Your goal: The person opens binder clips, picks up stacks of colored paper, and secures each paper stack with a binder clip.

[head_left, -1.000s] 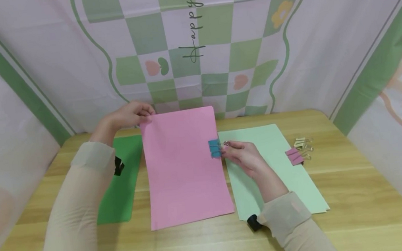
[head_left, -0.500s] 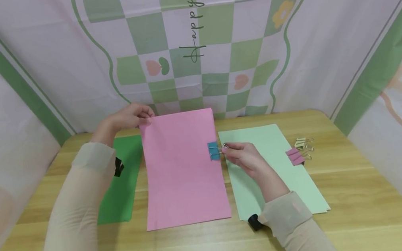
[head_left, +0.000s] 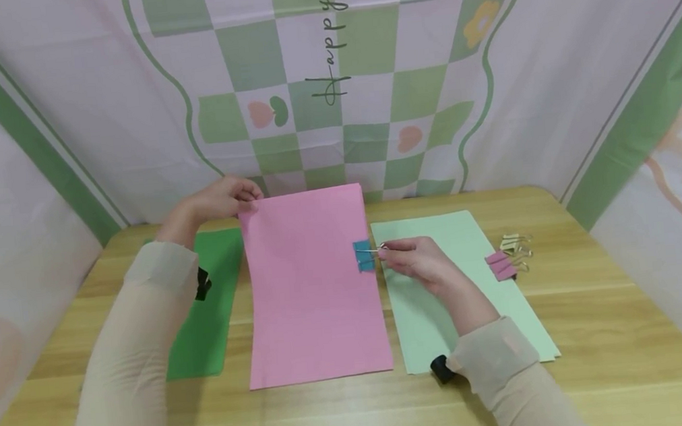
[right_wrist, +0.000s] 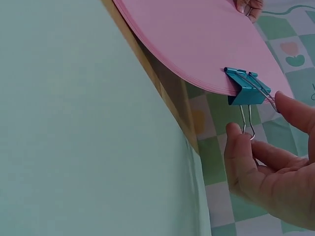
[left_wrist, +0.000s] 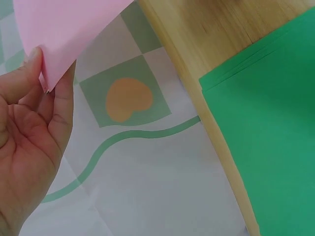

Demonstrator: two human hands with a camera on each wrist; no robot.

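Note:
A stack of pink paper [head_left: 312, 297] is lifted at its far end, its near edge down by the table. My left hand [head_left: 224, 196] pinches its far left corner; in the left wrist view the thumb [left_wrist: 33, 66] lies on one face and the fingers behind. A teal binder clip [head_left: 364, 256] sits on the stack's right edge. My right hand [head_left: 421, 260] holds the clip's wire handles. In the right wrist view the clip [right_wrist: 248, 88] straddles the sheets, its two handles spread apart, the thumb on one and fingers on the other.
Green paper [head_left: 206, 340] lies to the left on the wooden table [head_left: 322, 417], partly behind the left arm. Pale mint paper [head_left: 424, 327] lies to the right under the right forearm. Beyond it rest a pink binder clip [head_left: 500, 265] and a yellow one [head_left: 509, 243]. A patterned cloth [head_left: 362, 42] hangs behind.
The pink stack's near edge has swung slightly left and its far edge has dipped a little. The right wrist has shifted slightly right while the hand keeps hold of the teal clip's handles.

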